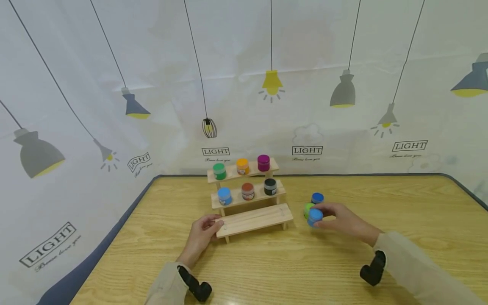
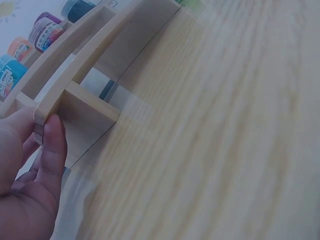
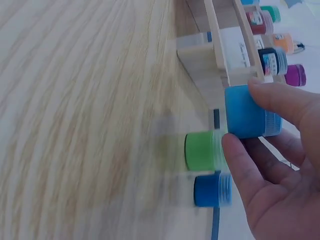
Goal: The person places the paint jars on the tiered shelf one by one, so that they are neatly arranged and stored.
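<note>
Looked two-thirds done tbh: six jars (image 1: 248,192) sat racked, left grip (image 1: 203,234) pinched the unfilled bottom tier (image 1: 254,220), right grip (image 1: 340,221) held a light-blue jar (image 1: 314,217) beside the green jar (image 3: 201,151) and dark-blue jar (image 3: 207,190) on the table (image 1: 274,271).

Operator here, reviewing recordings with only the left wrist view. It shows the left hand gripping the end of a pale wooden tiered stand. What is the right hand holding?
Observer: In the head and right wrist views, the right hand holds a small, round, light-blue plastic jar between thumb and fingers.
Operator: My frame cuts off the left end of the top shelf. Which jar stands there?
Observer: The head view shows a small, round, green plastic jar upright at that end.
</note>
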A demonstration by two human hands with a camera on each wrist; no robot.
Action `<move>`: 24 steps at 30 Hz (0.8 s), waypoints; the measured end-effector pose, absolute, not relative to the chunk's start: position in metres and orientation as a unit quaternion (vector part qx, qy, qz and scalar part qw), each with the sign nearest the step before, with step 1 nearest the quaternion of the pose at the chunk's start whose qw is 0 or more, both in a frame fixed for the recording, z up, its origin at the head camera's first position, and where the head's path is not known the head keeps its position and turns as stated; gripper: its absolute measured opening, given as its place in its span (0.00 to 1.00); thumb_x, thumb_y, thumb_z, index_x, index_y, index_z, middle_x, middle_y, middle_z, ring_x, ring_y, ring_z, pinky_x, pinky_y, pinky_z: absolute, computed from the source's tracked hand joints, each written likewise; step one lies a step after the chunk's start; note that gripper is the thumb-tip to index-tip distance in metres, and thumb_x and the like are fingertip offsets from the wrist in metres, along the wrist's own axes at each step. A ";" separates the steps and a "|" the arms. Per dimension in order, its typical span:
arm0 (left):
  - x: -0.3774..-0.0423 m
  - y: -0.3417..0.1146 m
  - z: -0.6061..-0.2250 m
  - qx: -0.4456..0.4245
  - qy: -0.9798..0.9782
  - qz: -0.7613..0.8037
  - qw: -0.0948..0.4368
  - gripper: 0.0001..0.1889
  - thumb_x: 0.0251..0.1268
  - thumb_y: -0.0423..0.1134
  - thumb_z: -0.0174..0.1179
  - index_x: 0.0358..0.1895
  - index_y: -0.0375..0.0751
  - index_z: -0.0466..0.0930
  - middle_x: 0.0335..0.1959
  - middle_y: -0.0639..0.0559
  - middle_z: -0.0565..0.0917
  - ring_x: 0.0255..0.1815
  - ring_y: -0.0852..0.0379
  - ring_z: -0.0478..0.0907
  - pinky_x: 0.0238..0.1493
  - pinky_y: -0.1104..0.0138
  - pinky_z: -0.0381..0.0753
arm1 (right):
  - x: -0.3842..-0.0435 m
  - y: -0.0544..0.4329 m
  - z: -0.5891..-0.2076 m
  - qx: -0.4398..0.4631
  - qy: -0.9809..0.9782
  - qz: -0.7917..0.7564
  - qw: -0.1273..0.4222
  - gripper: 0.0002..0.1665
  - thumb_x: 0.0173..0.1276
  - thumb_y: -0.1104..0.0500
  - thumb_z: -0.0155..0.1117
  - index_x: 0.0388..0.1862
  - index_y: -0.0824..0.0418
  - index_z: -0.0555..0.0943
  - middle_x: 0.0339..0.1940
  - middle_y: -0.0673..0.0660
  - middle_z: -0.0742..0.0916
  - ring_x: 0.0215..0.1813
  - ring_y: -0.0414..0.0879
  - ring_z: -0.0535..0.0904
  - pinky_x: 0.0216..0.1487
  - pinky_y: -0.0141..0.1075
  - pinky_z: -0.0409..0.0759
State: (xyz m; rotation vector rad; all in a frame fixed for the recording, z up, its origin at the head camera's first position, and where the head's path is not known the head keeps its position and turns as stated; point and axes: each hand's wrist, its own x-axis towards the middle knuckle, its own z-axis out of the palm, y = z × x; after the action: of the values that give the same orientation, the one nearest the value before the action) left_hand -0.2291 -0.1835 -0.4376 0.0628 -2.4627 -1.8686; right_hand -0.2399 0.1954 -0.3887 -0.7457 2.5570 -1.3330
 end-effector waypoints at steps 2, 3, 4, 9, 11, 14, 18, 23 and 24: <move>-0.229 -0.183 -0.438 0.020 -0.796 -0.605 0.025 0.16 0.58 0.40 0.59 0.47 0.34 0.76 0.30 0.49 0.77 0.24 0.59 0.72 0.25 0.69 0.74 | -0.240 0.190 -0.387 -0.263 0.853 -0.444 0.078 0.30 0.57 0.57 0.64 0.53 0.74 0.70 0.46 0.65 0.78 0.47 0.57 0.73 0.46 0.49 0.72; -0.229 -0.183 -0.437 0.019 -0.796 -0.604 0.024 0.16 0.58 0.40 0.59 0.47 0.34 0.76 0.30 0.49 0.77 0.24 0.59 0.72 0.25 0.69 0.74 | -0.240 0.187 -0.387 -0.270 0.850 -0.446 0.078 0.30 0.57 0.57 0.64 0.53 0.75 0.69 0.45 0.65 0.78 0.47 0.57 0.74 0.46 0.49 0.72; -0.229 -0.183 -0.437 0.020 -0.796 -0.604 0.023 0.16 0.58 0.40 0.59 0.47 0.34 0.76 0.30 0.49 0.77 0.24 0.59 0.72 0.25 0.69 0.74 | -0.240 0.184 -0.386 -0.274 0.848 -0.447 0.077 0.30 0.57 0.57 0.64 0.53 0.75 0.70 0.45 0.65 0.78 0.46 0.57 0.74 0.45 0.48 0.73; -0.229 -0.183 -0.437 0.024 -0.798 -0.602 0.022 0.16 0.58 0.39 0.58 0.47 0.34 0.76 0.30 0.48 0.77 0.25 0.59 0.72 0.26 0.68 0.74 | -0.240 0.167 -0.386 -0.302 0.834 -0.455 0.081 0.29 0.57 0.58 0.64 0.52 0.76 0.70 0.44 0.64 0.78 0.46 0.56 0.74 0.43 0.45 0.75; -0.229 -0.183 -0.437 0.025 -0.799 -0.601 0.021 0.15 0.58 0.39 0.58 0.47 0.34 0.76 0.30 0.48 0.77 0.25 0.59 0.72 0.26 0.68 0.74 | -0.238 0.159 -0.386 -0.312 0.829 -0.456 0.084 0.28 0.57 0.58 0.64 0.52 0.75 0.70 0.44 0.64 0.78 0.46 0.55 0.74 0.45 0.46 0.74; -0.228 -0.182 -0.436 0.025 -0.799 -0.601 0.022 0.16 0.58 0.39 0.58 0.47 0.35 0.76 0.30 0.49 0.77 0.25 0.59 0.72 0.26 0.69 0.74 | -0.236 0.148 -0.386 -0.320 0.823 -0.460 0.090 0.28 0.58 0.57 0.63 0.52 0.74 0.71 0.45 0.63 0.79 0.47 0.53 0.74 0.46 0.47 0.73; -0.228 -0.182 -0.435 0.026 -0.799 -0.601 0.022 0.16 0.58 0.40 0.58 0.47 0.34 0.76 0.30 0.49 0.77 0.24 0.60 0.72 0.26 0.69 0.74 | -0.234 0.131 -0.385 -0.318 0.809 -0.482 0.107 0.28 0.58 0.58 0.63 0.54 0.73 0.70 0.46 0.63 0.78 0.47 0.53 0.74 0.45 0.42 0.75; -0.228 -0.182 -0.434 0.021 -0.800 -0.599 0.022 0.18 0.59 0.40 0.58 0.48 0.32 0.75 0.30 0.48 0.76 0.24 0.61 0.71 0.26 0.69 0.74 | -0.233 0.110 -0.386 -0.318 0.807 -0.483 0.117 0.28 0.58 0.57 0.64 0.54 0.70 0.71 0.47 0.61 0.78 0.48 0.53 0.73 0.47 0.44 0.73; -0.227 -0.182 -0.434 0.020 -0.800 -0.599 0.023 0.18 0.59 0.41 0.58 0.49 0.32 0.75 0.30 0.48 0.76 0.24 0.61 0.71 0.26 0.69 0.74 | -0.234 0.107 -0.387 -0.321 0.807 -0.482 0.117 0.28 0.58 0.57 0.64 0.54 0.70 0.71 0.47 0.61 0.78 0.49 0.53 0.73 0.48 0.46 0.72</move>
State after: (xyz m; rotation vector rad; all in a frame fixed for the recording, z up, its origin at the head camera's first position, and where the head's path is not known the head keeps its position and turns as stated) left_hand -0.2275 -0.1822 -0.4339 0.0619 -2.4785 -1.8543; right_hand -0.2336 0.1067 -0.3867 -0.9389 2.3619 -1.4097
